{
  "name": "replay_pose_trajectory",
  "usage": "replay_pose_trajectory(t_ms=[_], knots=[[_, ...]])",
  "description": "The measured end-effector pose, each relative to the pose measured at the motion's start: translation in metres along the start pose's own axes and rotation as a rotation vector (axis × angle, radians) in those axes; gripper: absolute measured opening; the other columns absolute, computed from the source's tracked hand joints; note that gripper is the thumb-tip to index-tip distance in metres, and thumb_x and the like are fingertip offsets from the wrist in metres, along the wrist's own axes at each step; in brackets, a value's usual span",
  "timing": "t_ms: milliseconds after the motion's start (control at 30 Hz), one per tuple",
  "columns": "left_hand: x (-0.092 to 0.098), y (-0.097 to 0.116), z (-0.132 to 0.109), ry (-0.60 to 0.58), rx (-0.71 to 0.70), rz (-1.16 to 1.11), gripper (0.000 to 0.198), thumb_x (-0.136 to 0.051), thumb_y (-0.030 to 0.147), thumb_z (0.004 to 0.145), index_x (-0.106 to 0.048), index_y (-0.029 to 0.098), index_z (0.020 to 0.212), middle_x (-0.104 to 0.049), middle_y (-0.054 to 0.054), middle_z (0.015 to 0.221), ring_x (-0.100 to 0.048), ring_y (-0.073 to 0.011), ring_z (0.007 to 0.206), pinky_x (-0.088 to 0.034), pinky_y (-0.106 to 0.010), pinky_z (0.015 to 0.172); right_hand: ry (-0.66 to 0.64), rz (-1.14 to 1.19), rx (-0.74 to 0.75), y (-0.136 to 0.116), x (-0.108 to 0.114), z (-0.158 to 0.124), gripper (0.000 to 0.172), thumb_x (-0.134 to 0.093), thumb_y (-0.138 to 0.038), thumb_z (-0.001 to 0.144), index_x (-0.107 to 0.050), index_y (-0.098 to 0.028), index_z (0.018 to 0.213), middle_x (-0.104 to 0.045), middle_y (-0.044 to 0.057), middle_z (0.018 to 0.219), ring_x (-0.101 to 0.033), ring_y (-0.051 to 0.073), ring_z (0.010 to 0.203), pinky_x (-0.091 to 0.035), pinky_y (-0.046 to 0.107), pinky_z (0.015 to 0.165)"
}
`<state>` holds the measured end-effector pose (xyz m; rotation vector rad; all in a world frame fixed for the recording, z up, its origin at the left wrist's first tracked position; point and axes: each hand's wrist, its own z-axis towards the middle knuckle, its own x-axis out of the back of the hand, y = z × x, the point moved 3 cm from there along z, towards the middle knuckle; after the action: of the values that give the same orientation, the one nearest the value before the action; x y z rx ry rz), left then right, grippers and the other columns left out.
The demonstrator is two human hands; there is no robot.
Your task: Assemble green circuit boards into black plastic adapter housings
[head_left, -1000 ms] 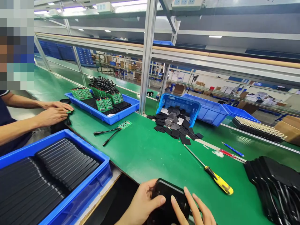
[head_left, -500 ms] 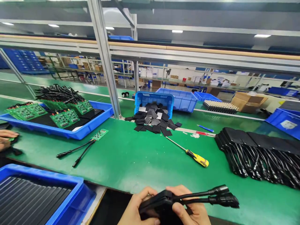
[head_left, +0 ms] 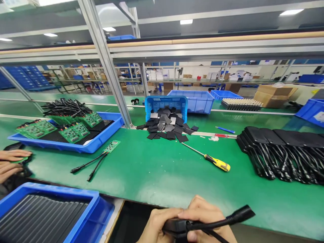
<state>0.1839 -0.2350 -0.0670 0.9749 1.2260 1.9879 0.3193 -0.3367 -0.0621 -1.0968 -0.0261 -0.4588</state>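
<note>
At the bottom edge my left hand [head_left: 157, 226] and my right hand [head_left: 205, 219] are both closed round a black plastic case [head_left: 177, 226]. A black cable with a round plug [head_left: 238, 214] sticks out of the case to the right, over the near edge of the green bench [head_left: 162, 175]. Farther out on the bench lie a yellow-handled screwdriver [head_left: 215, 162] and a loose green circuit board with two black leads [head_left: 101, 157].
A blue tray of circuit boards [head_left: 76, 143] stands at the left, a blue tray of black parts [head_left: 50, 212] at the bottom left. A tipped blue basket spills black squares [head_left: 167, 126]. Finished black units with cables [head_left: 283, 152] lie at the right. Another person's hands [head_left: 11, 162] work at far left.
The view swung right and settled. The case turned edge-on in my hands and dropped toward the frame's bottom; one plug now shows instead of two.
</note>
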Motion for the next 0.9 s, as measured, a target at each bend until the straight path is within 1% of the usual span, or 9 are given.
replay_pose_trajectory(t_ms=[67, 167, 233, 333, 433, 567, 733, 833, 900], knots=[[-0.002, -0.006, -0.001, -0.008, -0.01, 0.007, 0.03, -0.056, 0.017, 0.084, -0.07, 0.022, 0.11, -0.074, -0.007, 0.081, -0.066, -0.0178, 0.065, -0.051, -0.025, 0.066, 0.029, 0.034, 0.007, -0.003, 0.001, 0.001, 0.033, -0.07, -0.036, 0.081, -0.067, -0.032, 0.113, -0.066, 0.003, 0.078, -0.06, 0.015, 0.071, -0.051, 0.025, 0.062], [-0.004, -0.022, -0.006, -0.04, -0.025, -0.018, 0.03, -0.059, 0.017, 0.083, -0.069, 0.021, 0.111, -0.075, -0.008, 0.089, -0.069, -0.0185, 0.069, -0.053, -0.024, 0.066, 0.073, 0.06, 0.131, -0.011, 0.0, 0.005, 0.024, -0.072, -0.024, 0.08, -0.067, -0.028, 0.103, -0.068, 0.004, 0.083, -0.062, 0.017, 0.078, -0.053, 0.028, 0.067], [-0.004, -0.034, -0.011, -0.048, -0.069, -0.024, 0.036, -0.062, 0.016, 0.081, -0.067, 0.022, 0.116, -0.075, -0.009, 0.097, -0.071, -0.0208, 0.077, -0.055, -0.025, 0.069, 0.156, 0.052, 0.194, -0.015, 0.0, 0.008, 0.009, -0.072, -0.026, 0.08, -0.066, -0.024, 0.087, -0.065, 0.003, 0.077, -0.06, 0.016, 0.076, -0.053, 0.027, 0.066], [0.0, -0.043, -0.014, -0.031, -0.169, 0.005, 0.049, -0.062, 0.011, 0.079, -0.061, 0.027, 0.126, -0.07, -0.009, 0.113, -0.07, -0.0245, 0.095, -0.055, -0.028, 0.082, 0.253, 0.061, 0.159, -0.014, -0.002, 0.009, 0.019, -0.07, -0.037, 0.081, -0.061, -0.022, 0.073, -0.061, 0.001, 0.068, -0.057, 0.015, 0.071, -0.05, 0.026, 0.063], [0.002, -0.038, -0.012, -0.039, -0.217, 0.0, 0.048, -0.058, 0.011, 0.083, -0.059, 0.029, 0.127, -0.07, -0.009, 0.114, -0.068, -0.0239, 0.099, -0.053, -0.03, 0.086, 0.182, 0.103, 0.077, -0.01, -0.007, 0.008, 0.018, -0.069, -0.04, 0.081, -0.064, -0.023, 0.08, -0.063, 0.003, 0.077, -0.06, 0.016, 0.077, -0.051, 0.027, 0.068], [0.004, -0.021, -0.004, -0.034, -0.148, -0.034, 0.027, -0.049, 0.024, 0.091, -0.069, 0.02, 0.109, -0.073, -0.012, 0.098, -0.07, -0.023, 0.087, -0.053, -0.029, 0.078, 0.045, 0.134, 0.027, -0.007, -0.012, 0.006, 0.027, -0.068, -0.044, 0.082, -0.067, -0.025, 0.102, -0.068, 0.005, 0.086, -0.064, 0.017, 0.08, -0.053, 0.028, 0.07], [0.005, -0.006, 0.0, -0.009, -0.079, -0.066, 0.028, -0.051, 0.032, 0.092, -0.072, 0.02, 0.104, -0.074, -0.012, 0.095, -0.07, -0.0232, 0.083, -0.052, -0.029, 0.076, 0.006, 0.063, 0.165, -0.004, -0.012, 0.003, 0.026, -0.07, -0.033, 0.082, -0.066, -0.028, 0.107, -0.073, 0.005, 0.086, -0.067, 0.019, 0.082, -0.053, 0.033, 0.077], [0.009, 0.0, -0.003, 0.014, -0.041, -0.056, 0.025, -0.054, 0.023, 0.089, -0.072, 0.025, 0.107, -0.074, -0.009, 0.097, -0.07, -0.0216, 0.084, -0.052, -0.027, 0.076, 0.005, 0.081, 0.108, -0.002, -0.013, 0.002, 0.032, -0.073, -0.034, 0.079, -0.065, -0.028, 0.11, -0.073, 0.005, 0.09, -0.067, 0.019, 0.082, -0.054, 0.033, 0.075], [0.013, 0.002, -0.007, 0.037, 0.022, -0.002, 0.029, -0.059, 0.016, 0.084, -0.072, 0.028, 0.106, -0.075, -0.006, 0.097, -0.069, -0.0208, 0.085, -0.051, -0.026, 0.078, 0.099, 0.094, 0.074, -0.004, -0.012, 0.003, 0.025, -0.076, -0.034, 0.076, -0.068, -0.026, 0.099, -0.07, 0.004, 0.085, -0.066, 0.018, 0.077, -0.054, 0.03, 0.068]])
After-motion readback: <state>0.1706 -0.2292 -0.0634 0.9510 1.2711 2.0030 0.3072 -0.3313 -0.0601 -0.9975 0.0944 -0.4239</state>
